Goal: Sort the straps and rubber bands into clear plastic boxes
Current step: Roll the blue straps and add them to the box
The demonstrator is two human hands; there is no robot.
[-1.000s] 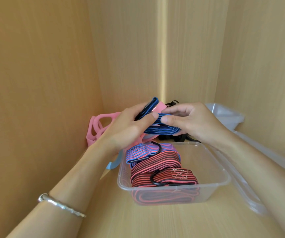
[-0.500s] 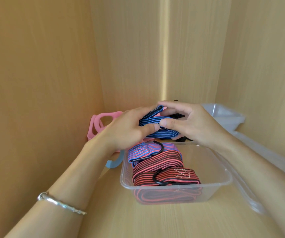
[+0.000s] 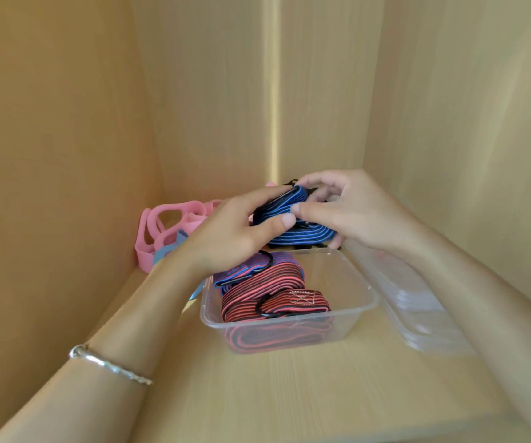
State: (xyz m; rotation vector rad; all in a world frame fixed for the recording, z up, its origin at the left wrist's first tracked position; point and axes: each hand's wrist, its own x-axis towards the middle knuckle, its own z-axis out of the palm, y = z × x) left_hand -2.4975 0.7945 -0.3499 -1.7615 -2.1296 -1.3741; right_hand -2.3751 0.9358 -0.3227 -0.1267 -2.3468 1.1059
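Both hands hold a folded blue-and-black striped strap [image 3: 302,233] just behind the clear plastic box [image 3: 357,311]. My left hand [image 3: 232,233] grips its left side with the thumb on top. My right hand [image 3: 350,209] curls over its right end, thumb meeting the left thumb. Inside the box lie a folded blue-and-pink strap [image 3: 251,271] with a black ring and two folded red-and-black straps [image 3: 277,295], stacked at the box's left side. The right half of the box holds nothing.
Pink rubber bands [image 3: 165,231] and a light blue band [image 3: 162,252] lie in the back left corner. A clear lid or second box [image 3: 417,302] lies to the right. Wooden cabinet walls close in left, back and right; the shelf front is bare wood.
The hands have folded the blue strap into a flatter bundle and lowered it slightly toward the box's rear edge. The right hand's fingers now curl over its far end.
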